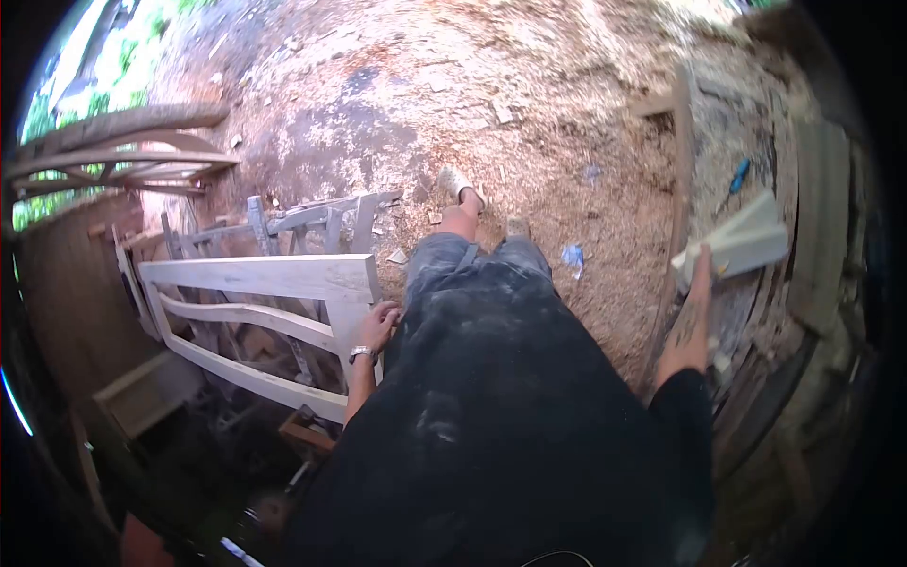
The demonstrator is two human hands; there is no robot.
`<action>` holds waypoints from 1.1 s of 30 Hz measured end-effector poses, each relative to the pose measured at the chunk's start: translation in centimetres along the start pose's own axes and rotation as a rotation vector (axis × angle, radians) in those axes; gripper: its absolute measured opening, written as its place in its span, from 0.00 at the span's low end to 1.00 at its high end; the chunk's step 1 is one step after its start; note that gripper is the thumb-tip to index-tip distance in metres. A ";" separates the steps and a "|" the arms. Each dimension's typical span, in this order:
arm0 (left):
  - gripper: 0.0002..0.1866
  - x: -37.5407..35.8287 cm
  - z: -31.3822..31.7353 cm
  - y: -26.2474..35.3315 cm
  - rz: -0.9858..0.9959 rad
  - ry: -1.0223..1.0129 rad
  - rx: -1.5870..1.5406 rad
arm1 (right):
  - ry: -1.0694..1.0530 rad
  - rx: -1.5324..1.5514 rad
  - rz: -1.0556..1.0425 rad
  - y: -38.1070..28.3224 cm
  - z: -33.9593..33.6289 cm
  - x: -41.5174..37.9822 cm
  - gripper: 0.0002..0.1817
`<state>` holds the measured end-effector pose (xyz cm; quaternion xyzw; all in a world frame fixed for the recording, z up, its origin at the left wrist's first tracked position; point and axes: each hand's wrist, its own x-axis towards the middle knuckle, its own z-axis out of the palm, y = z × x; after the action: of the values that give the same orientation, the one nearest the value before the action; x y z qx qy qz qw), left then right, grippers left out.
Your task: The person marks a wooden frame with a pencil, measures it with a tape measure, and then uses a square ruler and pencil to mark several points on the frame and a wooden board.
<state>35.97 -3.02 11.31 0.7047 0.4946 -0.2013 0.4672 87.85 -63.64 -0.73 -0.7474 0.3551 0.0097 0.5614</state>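
Note:
My left hand [380,326], with a metal-banded watch [362,352] at the wrist, hangs beside the right end of a pale wooden frame [255,272]. Its fingers are loosely bent and apart, with nothing seen in them. Out to the right, my right hand [699,272] grips the near end of a pale, wedge-shaped block [746,241], slightly blurred. One finger lies up along the block's end; the others are partly hidden. The block is over the worn timber bench, close to a blue-handled screwdriver [741,176].
Wood shavings cover the ground [529,113] ahead. Grey wooden framework [260,222] stands behind the pale frame, and a slatted wooden piece [123,156] is at far left. Rough boards [818,227] line the right side. A crumpled blue-white scrap [573,256] lies near my feet.

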 end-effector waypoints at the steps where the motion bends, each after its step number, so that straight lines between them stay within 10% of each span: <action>1: 0.17 1.2 0.4 0.5 0.041 -0.005 -0.010 | 0.050 -0.035 -0.001 0.6 0.7 -0.9 0.48; 12: 0.15 20.4 -3.1 10.2 0.224 -0.064 -0.184 | 0.311 -0.075 0.275 3.5 2.7 -19.6 0.45; 19: 0.16 32.2 -15.7 18.7 0.268 0.194 -0.288 | 0.070 -0.375 -0.066 -6.5 17.9 -23.2 0.44; 31: 0.16 39.3 -25.2 16.8 0.177 0.502 -0.528 | -1.080 -0.821 -0.872 -26.7 65.1 -23.4 0.47; 33: 0.16 40.1 -26.0 14.8 0.096 0.553 -0.517 | -1.325 -0.811 -0.809 -31.8 73.4 -35.5 0.53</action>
<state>61.68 38.61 0.71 0.6134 0.6030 0.1499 0.4875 106.77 20.66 13.24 -0.7987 -0.3673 0.3674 0.3036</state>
